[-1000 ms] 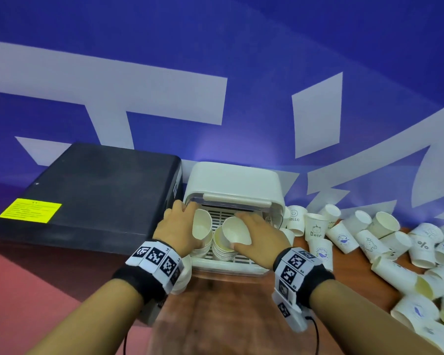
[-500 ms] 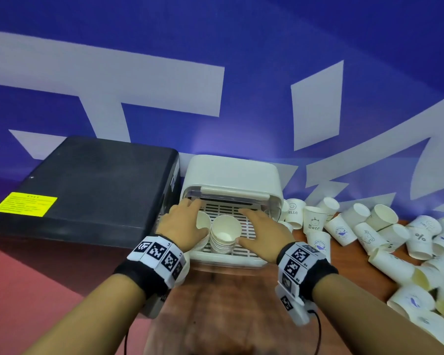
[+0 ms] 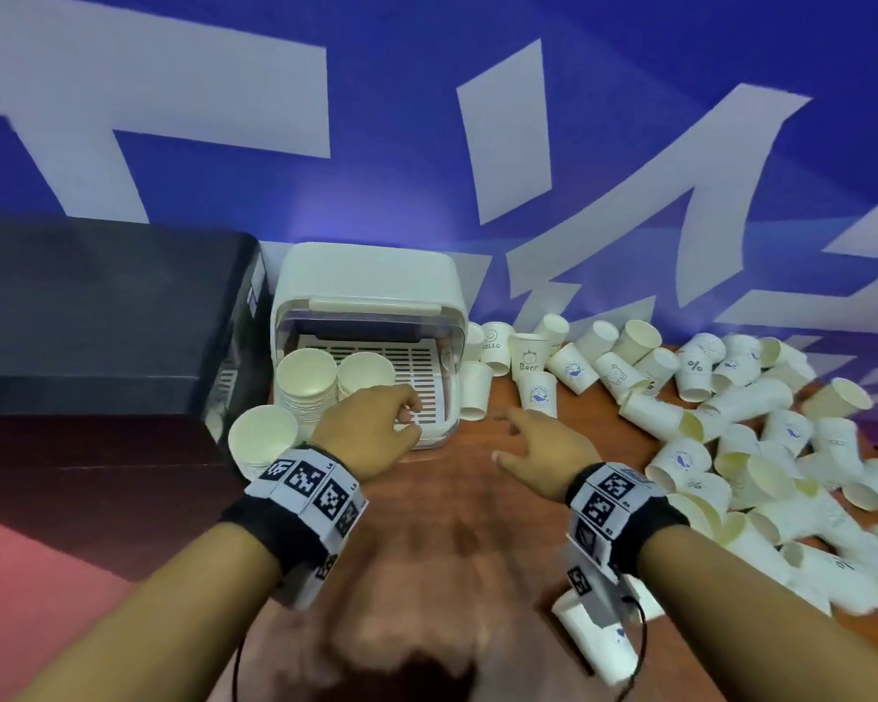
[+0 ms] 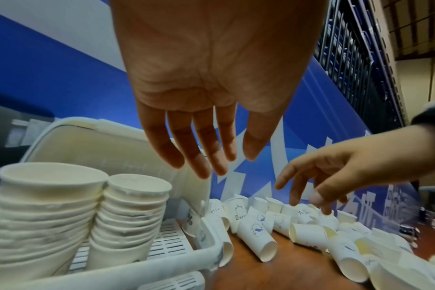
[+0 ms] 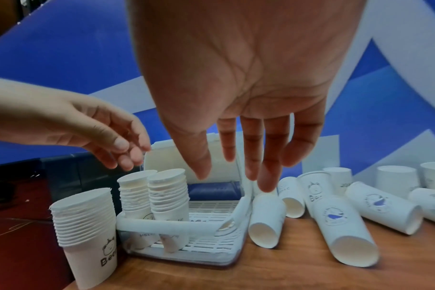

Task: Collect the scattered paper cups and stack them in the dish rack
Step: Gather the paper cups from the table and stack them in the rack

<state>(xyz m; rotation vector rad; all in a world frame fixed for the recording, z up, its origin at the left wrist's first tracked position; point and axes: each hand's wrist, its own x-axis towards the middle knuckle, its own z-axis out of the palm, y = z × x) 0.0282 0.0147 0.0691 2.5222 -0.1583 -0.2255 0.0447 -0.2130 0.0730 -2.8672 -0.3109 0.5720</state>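
Note:
The white dish rack (image 3: 442,428) stands open at the back of the table with two stacks of paper cups (image 3: 306,377) (image 3: 366,372) in its left half. A third stack (image 3: 262,438) stands on the table outside the rack's left side. My left hand (image 3: 406,420) hovers empty at the rack's front edge, its fingers relaxed (image 4: 206,153). My right hand (image 3: 508,433) is open and empty just right of the rack, above the nearest lying cups (image 5: 266,217). Several loose cups (image 3: 731,423) lie scattered across the right of the table.
A large black box (image 3: 97,321) sits against the rack's left side. A blue and white banner wall (image 3: 427,144) stands close behind. One cup (image 3: 594,640) lies near the table's front under my right wrist. Bare wooden table (image 3: 452,499) shows between my arms.
Both hands have left the cups on the two stacks and drawn back out of the rack. The right hand has moved right, toward the scattered cups.

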